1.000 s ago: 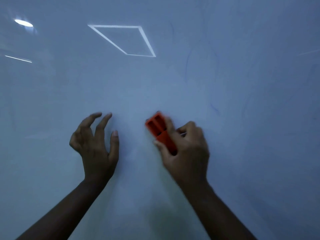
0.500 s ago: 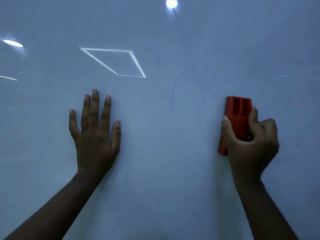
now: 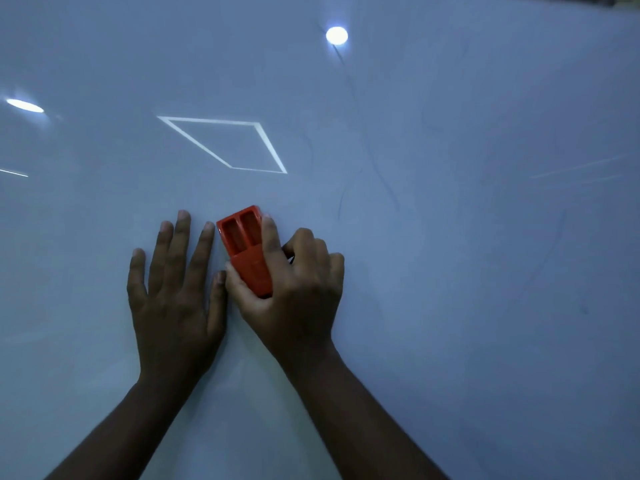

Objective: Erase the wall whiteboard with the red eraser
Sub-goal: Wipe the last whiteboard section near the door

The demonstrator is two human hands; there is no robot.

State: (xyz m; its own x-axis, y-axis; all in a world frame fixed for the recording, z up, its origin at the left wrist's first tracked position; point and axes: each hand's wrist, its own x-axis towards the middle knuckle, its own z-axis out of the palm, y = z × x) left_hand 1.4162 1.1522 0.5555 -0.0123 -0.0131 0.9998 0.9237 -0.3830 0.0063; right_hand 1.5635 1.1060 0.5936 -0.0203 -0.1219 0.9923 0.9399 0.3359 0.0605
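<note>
**Right hand holds red eraser on whiteboard, left hand flat beside it**

We see the whiteboard (image 3: 450, 306) filling nearly the whole frame, glossy and bluish in dim light. The red eraser (image 3: 246, 249) sits just left of frame centre, pressed against the board, tilted with its top end leaning slightly left. Two rectangular recesses show on its upper half.

The right hand (image 3: 294, 292) is wrapped around the eraser's lower half: thumb on the left edge, index finger (image 3: 270, 233) laid along the right edge, other fingers curled in at the right. The left hand (image 3: 176, 299) lies flat on the board just left of the eraser, fingers spread and pointing up, holding nothing. Its thumb touches or nearly touches the right thumb; we cannot tell which. Both bare forearms run down to the bottom edge of the frame.

Faint thin blue marker lines (image 3: 381, 178) run across the board right of centre and further toward the right edge. Reflections on the surface: a bright round light spot (image 3: 336, 35) at upper centre, an oval light spot (image 3: 25, 105) at left, a bright diamond-shaped outline (image 3: 242, 168) above the hands.
</note>
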